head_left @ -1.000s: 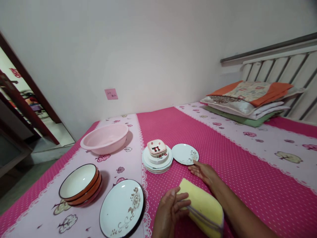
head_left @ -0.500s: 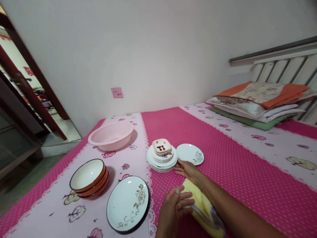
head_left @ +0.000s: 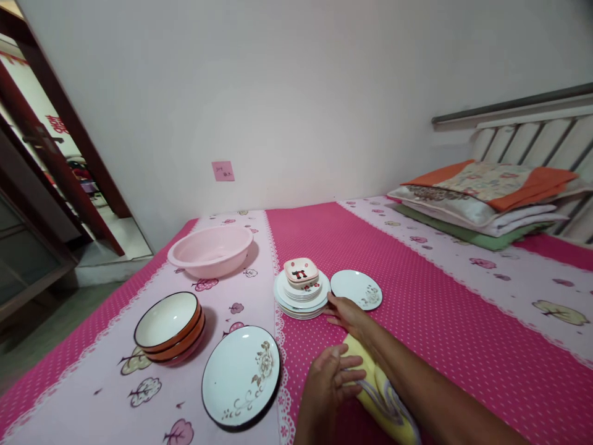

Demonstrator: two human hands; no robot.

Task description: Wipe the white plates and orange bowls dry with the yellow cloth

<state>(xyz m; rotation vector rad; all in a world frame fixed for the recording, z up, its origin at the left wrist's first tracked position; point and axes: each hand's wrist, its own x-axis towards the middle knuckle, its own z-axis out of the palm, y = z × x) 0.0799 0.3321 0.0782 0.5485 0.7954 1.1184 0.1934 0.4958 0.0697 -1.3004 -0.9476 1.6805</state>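
Note:
My right hand (head_left: 346,314) is at the right edge of a stack of white plates (head_left: 302,303), its fingertips at the rims and its fingers outstretched. On the stack sit small square dishes (head_left: 301,271) with a red and black picture. My left hand (head_left: 330,376) is open, palm turned inward and fingers apart, in front of a folded yellow towel (head_left: 377,389). The towel lies partly hidden under my right forearm. Behind my right hand lies a dark-rimmed white plate (head_left: 356,288) with a flower pattern. A similar flowered plate (head_left: 241,377) lies left of my left hand.
Brown bowls (head_left: 169,327) stand stacked at the left, with a pink basin (head_left: 210,252) behind them. Folded bedding and cushions (head_left: 482,191) are piled at the far right by a white headboard (head_left: 574,136). The patterned pink bedspread (head_left: 306,228) meets the wall.
The plate stack has shifted very slightly left, with my right hand still at its edge. My left hand stays nearly in place. The whole view has turned a little.

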